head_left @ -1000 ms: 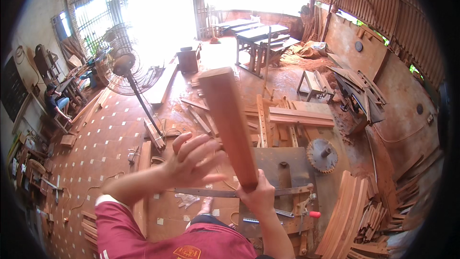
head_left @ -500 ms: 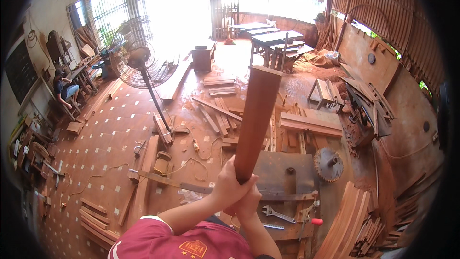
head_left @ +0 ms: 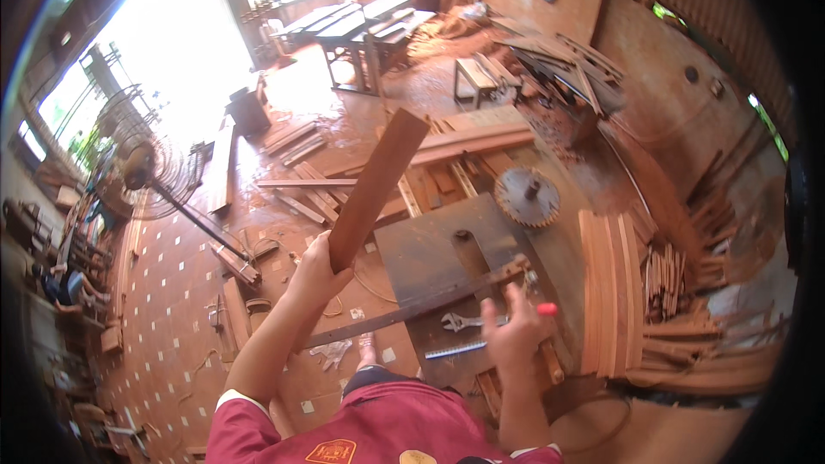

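My left hand (head_left: 316, 268) is closed round the lower end of a reddish-brown wooden board (head_left: 378, 189), raised and leaning up to the right. My right hand (head_left: 513, 337) is off the board, its fingers apart and slightly blurred, over the right side of a dark metal machine table (head_left: 421, 249). Close to its fingers lie an adjustable wrench (head_left: 468, 321) and a red knob or handle (head_left: 546, 309). A long, narrow bar (head_left: 412, 309) crosses the table, with a white-and-blue ruler (head_left: 455, 350) nearer me. Beyond the table sits a toothed circular saw blade (head_left: 527, 197).
Long planks (head_left: 608, 292) are stacked to the right, beside a bundle of thin sticks (head_left: 663, 282). Cut boards (head_left: 301, 142) lie on the tiled floor ahead. At left stand a pedestal fan (head_left: 137, 163) and a seated person (head_left: 64, 288). Work tables (head_left: 361, 21) are at the back.
My right hand has let go of the board and moved right over the machine table. The board, now in my left hand alone, has shifted left and tilts more. The view has turned right and down.
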Action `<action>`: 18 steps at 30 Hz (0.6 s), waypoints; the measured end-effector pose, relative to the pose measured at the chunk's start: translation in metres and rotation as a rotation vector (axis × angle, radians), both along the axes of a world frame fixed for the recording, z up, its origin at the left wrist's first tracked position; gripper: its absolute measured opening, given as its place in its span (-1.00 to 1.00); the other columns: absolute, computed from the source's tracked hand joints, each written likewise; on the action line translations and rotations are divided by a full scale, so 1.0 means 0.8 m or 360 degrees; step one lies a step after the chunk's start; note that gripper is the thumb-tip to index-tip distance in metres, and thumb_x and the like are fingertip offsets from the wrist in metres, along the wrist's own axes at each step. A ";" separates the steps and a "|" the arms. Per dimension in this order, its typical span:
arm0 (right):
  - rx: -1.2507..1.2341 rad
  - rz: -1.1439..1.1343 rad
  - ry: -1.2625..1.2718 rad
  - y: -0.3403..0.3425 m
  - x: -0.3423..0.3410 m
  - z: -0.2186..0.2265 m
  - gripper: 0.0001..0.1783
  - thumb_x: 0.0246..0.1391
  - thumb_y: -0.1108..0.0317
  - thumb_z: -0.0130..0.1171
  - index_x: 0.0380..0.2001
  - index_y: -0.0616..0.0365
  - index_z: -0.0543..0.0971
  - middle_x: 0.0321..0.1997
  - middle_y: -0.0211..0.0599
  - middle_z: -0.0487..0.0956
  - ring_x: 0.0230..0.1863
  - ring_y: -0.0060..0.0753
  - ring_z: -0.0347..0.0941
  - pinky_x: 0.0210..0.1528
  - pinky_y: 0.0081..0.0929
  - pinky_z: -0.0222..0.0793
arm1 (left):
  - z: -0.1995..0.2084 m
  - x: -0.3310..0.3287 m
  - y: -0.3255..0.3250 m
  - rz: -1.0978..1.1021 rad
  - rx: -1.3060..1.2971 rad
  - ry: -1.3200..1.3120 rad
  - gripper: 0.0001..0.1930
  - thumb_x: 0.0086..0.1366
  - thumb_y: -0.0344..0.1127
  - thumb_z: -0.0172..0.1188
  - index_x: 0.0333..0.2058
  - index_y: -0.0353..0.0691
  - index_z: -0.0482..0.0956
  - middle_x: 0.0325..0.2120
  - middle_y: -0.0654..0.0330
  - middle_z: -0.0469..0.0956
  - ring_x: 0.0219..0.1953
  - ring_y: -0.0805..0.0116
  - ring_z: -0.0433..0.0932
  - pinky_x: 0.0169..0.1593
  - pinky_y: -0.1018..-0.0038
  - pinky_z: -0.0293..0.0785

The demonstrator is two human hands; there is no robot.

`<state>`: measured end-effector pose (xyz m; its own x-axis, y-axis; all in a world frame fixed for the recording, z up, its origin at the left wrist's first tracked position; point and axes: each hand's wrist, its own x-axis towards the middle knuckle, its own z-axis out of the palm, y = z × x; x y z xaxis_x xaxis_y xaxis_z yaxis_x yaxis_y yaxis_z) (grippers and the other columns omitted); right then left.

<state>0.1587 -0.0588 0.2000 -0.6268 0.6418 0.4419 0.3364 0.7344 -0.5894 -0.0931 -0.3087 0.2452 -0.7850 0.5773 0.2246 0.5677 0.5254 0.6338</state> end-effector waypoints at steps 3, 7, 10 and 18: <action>0.0218 -0.0313 -0.0087 0.052 0.037 -0.023 -0.44 0.13 0.19 0.40 0.09 0.35 0.55 -0.02 0.08 0.64 0.10 0.19 0.54 0.20 0.02 0.45 | -0.066 -0.032 0.016 -0.0203 -0.0273 0.0034 -0.33 0.07 -0.31 0.38 0.16 -0.42 0.42 -0.04 -0.27 0.59 0.07 -0.29 0.57 0.13 0.07 0.53; 0.0112 -0.0545 -0.0512 0.086 0.074 -0.064 -0.26 0.06 0.10 0.44 0.19 0.35 0.47 0.14 0.07 0.55 0.28 0.15 0.41 0.36 0.03 0.29 | -0.131 -0.045 0.069 -0.0356 -0.0754 -0.0223 -0.43 0.07 -0.24 0.40 0.02 -0.39 0.46 -0.08 -0.25 0.62 0.05 -0.26 0.59 0.12 0.05 0.54; -0.0159 -0.0540 -0.0778 0.098 0.086 -0.106 -0.14 0.05 0.05 0.45 0.28 0.34 0.38 0.22 0.17 0.50 0.33 0.18 0.36 0.41 0.03 0.25 | -0.196 -0.047 0.102 -0.0480 -0.0864 -0.0103 -0.47 0.09 -0.22 0.40 -0.02 -0.37 0.47 -0.10 -0.23 0.64 0.02 -0.24 0.61 0.11 0.03 0.56; -0.0440 -0.0415 -0.0672 0.084 0.104 -0.110 -0.14 0.14 0.06 0.39 0.34 0.38 0.35 0.27 0.27 0.48 0.31 0.23 0.43 0.36 0.02 0.35 | -0.250 -0.012 0.206 -0.0671 -0.0988 -0.0241 -0.53 0.11 -0.25 0.39 -0.07 -0.40 0.50 -0.12 -0.24 0.63 0.05 -0.23 0.61 0.14 0.03 0.56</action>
<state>0.2419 0.0080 0.1122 -0.5179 0.8552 -0.0196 0.7344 0.4327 -0.5229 -0.1031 -0.1436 0.0451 -0.4668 0.8201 -0.3309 0.7296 0.5686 0.3799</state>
